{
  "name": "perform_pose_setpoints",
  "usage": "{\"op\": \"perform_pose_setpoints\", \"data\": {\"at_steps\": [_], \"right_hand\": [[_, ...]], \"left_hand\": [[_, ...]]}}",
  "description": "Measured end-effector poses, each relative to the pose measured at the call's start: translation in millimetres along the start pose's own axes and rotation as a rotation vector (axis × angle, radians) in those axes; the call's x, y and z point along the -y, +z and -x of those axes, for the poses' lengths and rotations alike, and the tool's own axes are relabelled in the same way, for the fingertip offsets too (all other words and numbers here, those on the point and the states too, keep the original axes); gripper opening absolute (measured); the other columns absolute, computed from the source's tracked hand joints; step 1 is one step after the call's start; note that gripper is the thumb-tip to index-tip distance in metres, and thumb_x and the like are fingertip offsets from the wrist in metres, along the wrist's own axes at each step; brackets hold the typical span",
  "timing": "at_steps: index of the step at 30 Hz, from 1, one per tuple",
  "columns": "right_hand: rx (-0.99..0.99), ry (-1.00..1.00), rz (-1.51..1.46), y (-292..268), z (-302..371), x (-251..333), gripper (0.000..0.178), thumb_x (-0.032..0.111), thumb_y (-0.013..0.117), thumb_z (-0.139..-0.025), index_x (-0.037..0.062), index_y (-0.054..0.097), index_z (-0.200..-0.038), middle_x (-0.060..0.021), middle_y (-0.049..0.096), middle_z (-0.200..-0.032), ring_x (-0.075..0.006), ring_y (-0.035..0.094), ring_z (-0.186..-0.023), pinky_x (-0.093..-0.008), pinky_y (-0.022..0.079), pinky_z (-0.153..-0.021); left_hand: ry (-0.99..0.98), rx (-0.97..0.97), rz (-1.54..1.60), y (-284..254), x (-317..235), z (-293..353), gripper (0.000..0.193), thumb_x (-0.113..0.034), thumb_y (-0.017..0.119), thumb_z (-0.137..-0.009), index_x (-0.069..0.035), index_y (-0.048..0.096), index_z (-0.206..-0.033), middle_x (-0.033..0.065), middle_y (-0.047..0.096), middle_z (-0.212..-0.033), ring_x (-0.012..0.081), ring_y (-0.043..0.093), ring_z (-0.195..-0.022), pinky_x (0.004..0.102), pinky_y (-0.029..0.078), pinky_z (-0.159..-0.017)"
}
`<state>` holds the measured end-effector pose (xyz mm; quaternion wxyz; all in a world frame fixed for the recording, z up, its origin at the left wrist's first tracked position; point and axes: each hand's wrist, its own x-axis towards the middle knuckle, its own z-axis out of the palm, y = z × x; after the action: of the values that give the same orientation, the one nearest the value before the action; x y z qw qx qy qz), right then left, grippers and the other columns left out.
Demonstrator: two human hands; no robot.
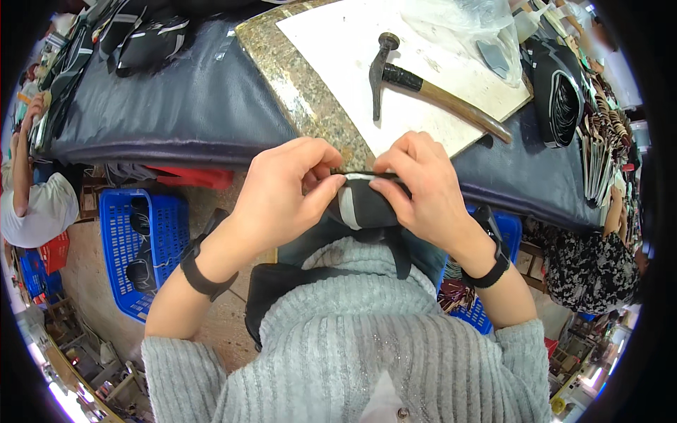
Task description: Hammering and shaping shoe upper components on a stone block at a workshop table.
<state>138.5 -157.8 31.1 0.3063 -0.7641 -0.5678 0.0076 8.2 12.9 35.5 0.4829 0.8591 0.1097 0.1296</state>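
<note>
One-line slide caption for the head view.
Left hand and right hand hold a white-striped black piece; a hammer lies beyond.

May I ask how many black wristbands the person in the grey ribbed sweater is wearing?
2: the left wristband, just behind the left hand, and the right wristband, just behind the right hand.

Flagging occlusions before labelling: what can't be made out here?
All in the head view:
- Underside of the black fabric piece with a white stripe: hidden by its own upper face and the fingers.
- Middle of the right-side blue plastic basket: behind the right forearm.
- Top of the crumpled clear plastic bag: cut off by the upper edge.
- White-topped co-worker: cut off by the left edge.
</note>
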Motion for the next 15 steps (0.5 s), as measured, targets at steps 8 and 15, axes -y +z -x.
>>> {"op": "perform_pose_setpoints", "data": {"at_steps": [8,15], "right_hand": [[0.142,0.012,-0.173,-2,-16,-9,0.019,0.01,0.071,-0.073,0.0087,0.06,-0.088,-0.0058,0.053,-0.085,-0.0264,0.052,-0.083,-0.0375,0.038,-0.071],[0.233,-0.09,-0.136,5,-31,-10,0.017,0.011,0.069,-0.073,0.0088,0.06,-0.087,-0.005,0.052,-0.082,-0.0244,0.052,-0.081,-0.036,0.039,-0.069]], "left_hand": [[0.1,0.135,-0.148,0,4,-19,0.009,0.001,0.067,-0.077,-0.002,0.064,-0.085,0.0065,0.058,-0.067,0.0135,0.059,-0.057,0.0267,0.047,-0.052],[0.116,0.027,-0.067,1,15,-8,0.017,0.004,0.068,-0.074,-0.002,0.061,-0.089,0.01,0.06,-0.074,0.0234,0.063,-0.061,0.0307,0.049,-0.055]]}}
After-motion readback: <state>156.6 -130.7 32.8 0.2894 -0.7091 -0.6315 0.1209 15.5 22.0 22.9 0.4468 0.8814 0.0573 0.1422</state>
